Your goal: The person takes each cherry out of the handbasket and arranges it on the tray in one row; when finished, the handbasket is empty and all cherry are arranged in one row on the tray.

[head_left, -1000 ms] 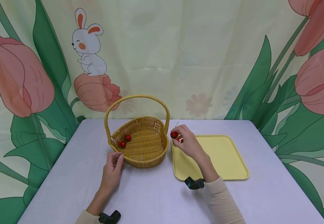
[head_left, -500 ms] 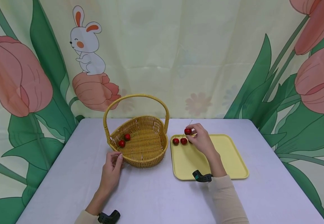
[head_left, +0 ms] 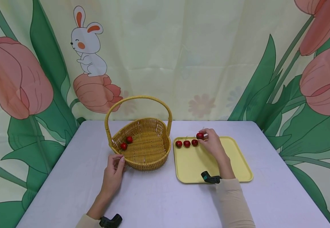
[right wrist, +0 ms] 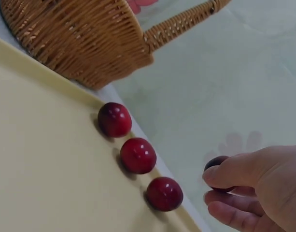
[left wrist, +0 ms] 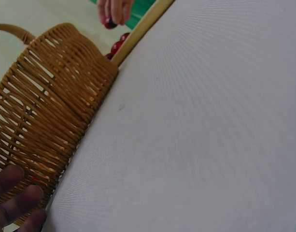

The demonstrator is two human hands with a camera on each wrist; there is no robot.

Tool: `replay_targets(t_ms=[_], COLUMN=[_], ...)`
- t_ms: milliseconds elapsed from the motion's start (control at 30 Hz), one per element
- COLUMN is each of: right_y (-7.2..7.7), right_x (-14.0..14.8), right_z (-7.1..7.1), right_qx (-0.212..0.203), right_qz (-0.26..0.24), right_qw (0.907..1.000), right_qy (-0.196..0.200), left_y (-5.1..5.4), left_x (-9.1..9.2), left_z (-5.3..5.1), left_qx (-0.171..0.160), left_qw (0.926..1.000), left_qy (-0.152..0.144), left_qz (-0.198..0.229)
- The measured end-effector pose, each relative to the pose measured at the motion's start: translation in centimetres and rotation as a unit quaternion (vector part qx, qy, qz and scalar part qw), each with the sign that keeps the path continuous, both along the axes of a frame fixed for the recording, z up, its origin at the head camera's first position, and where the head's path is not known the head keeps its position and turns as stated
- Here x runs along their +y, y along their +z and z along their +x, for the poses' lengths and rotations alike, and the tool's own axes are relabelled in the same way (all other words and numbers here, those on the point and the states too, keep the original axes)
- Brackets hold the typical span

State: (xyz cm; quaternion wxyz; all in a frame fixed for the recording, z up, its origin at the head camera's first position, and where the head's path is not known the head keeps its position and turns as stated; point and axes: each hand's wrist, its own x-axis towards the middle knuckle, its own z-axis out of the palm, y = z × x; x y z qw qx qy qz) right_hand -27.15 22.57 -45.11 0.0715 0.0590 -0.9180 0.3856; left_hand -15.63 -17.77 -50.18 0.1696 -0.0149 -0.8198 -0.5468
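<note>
From where I stand, the person's right hand (head_left: 212, 145) grasps a round, glossy dark-red cherry (head_left: 199, 136) between thumb and fingers. It is at the far edge of a pale yellow rectangular tray (head_left: 210, 167) with rounded corners, just beside the end of a short row. That row is three more red cherries, the left one (head_left: 178, 144), the middle one (head_left: 187, 144) and the right one (head_left: 194, 142), lying on the tray along its far rim.

The left hand (head_left: 114, 172) is at the near left side of a golden-brown woven wicker basket (head_left: 146, 166), its fingers loosely bent against the wicker; I cannot tell whether they pinch the rim. Inside the basket, toward its left wall, two red cherries lie close together, an upper one (head_left: 129, 139) and a lower one (head_left: 123, 146). The arched wicker handle (head_left: 142, 97) stands upright.

Basket and tray sit side by side on a white tablecloth (head_left: 153, 202), before a pale curtain (head_left: 210, 47) printed with pink tulips and a white rabbit (head_left: 92, 65).
</note>
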Motion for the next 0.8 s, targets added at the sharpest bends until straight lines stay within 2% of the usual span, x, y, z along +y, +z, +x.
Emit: replay_targets(t_ms=[233, 467, 800], right_y=[-0.9, -1.9, -2.2], right_x=[1.0, 1.5, 1.7], right_z=[-0.3, -0.6, -0.5], right_qx=[-0.017, -0.011, -0.040], right_qz=[0.016, 0.070, 0.099], right_qw=[0.9997, 0.9973, 0.9943], right_qy=[0.001, 0.018, 0.012], left_y=[-0.2, -0.1, -0.4], left_x=[-0.1, -0.1, -0.2], left_z=[-0.1, -0.1, -0.2], left_qx=[-0.003, -0.012, -0.003], left_qw=[1.0000, 0.9999, 1.0000], left_qy=[-0.001, -0.004, -0.004], left_qz=[0.004, 0.004, 0.001])
